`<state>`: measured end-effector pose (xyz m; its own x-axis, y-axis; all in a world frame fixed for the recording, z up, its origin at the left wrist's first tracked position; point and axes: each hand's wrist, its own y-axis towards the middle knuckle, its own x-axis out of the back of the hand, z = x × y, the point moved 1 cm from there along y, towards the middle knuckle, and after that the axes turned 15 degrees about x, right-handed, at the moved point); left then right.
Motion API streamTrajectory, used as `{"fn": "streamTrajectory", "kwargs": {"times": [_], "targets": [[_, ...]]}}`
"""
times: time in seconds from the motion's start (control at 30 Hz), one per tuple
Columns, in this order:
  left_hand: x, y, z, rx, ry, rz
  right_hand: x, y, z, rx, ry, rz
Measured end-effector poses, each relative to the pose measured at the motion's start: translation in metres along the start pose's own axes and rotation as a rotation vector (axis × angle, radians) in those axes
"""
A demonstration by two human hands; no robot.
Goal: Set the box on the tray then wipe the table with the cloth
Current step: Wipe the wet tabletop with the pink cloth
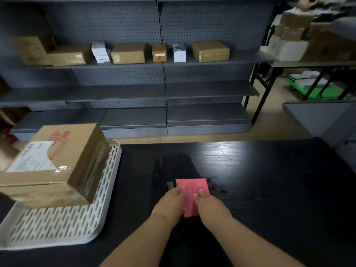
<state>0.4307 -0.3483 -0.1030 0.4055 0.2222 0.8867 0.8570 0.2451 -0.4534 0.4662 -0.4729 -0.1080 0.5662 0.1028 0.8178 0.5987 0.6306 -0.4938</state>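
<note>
Left hand (171,202), right hand (209,205) on cloth (192,186)

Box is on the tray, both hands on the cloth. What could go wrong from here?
1. The wet patch reaches past the small cloth, so strokes may only smear it across the table.
2. A wide leftward sweep by the left hand could nudge the tray and the box on it.

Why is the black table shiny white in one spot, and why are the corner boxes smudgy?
Head view: light glares off the glossy table near its far edge; head view, top right: the stacked boxes are blurred, probably from the wide lens's edge.
</note>
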Motion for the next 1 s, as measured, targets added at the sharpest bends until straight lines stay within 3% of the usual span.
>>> {"fn": "streamTrajectory", "kwargs": {"times": [0.5,1.0], "targets": [[-0.036,-0.062,-0.06,0.038,-0.026,0.016,-0.035,-0.082,-0.034,0.066,-0.017,-0.013],[0.009,0.019,-0.062,0.017,-0.014,-0.001,0.012,-0.004,-0.063,0.06,-0.03,-0.013]]}}
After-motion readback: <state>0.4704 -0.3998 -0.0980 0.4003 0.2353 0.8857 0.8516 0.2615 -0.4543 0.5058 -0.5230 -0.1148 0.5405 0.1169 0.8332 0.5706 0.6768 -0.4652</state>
